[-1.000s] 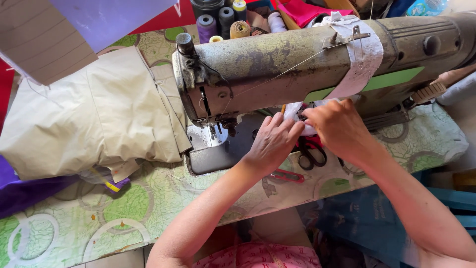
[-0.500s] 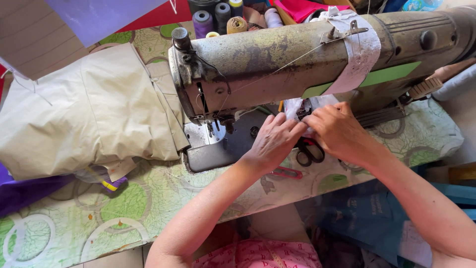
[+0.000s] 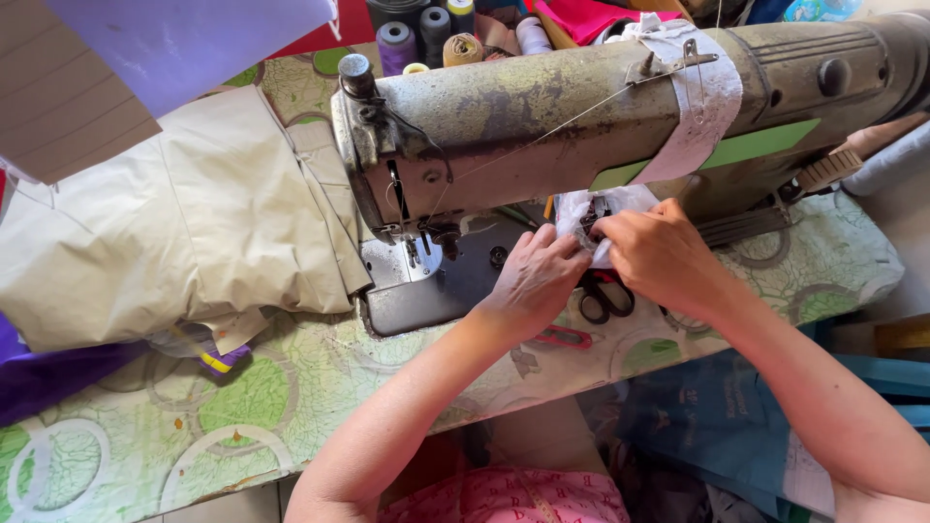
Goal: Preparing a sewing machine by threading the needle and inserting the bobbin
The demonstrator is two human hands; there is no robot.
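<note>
A small white cloth (image 3: 593, 208) was pinched by the left hand (image 3: 538, 276) and right hand (image 3: 659, 257) just under the sewing machine (image 3: 581, 116), best held flat and gently.

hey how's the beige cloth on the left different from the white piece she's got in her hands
The beige cloth is large and lies piled left of the sewing machine, untouched. The white piece is small, pinched by the left hand and right hand under the machine's arm. Both are crumpled fabric.
</note>
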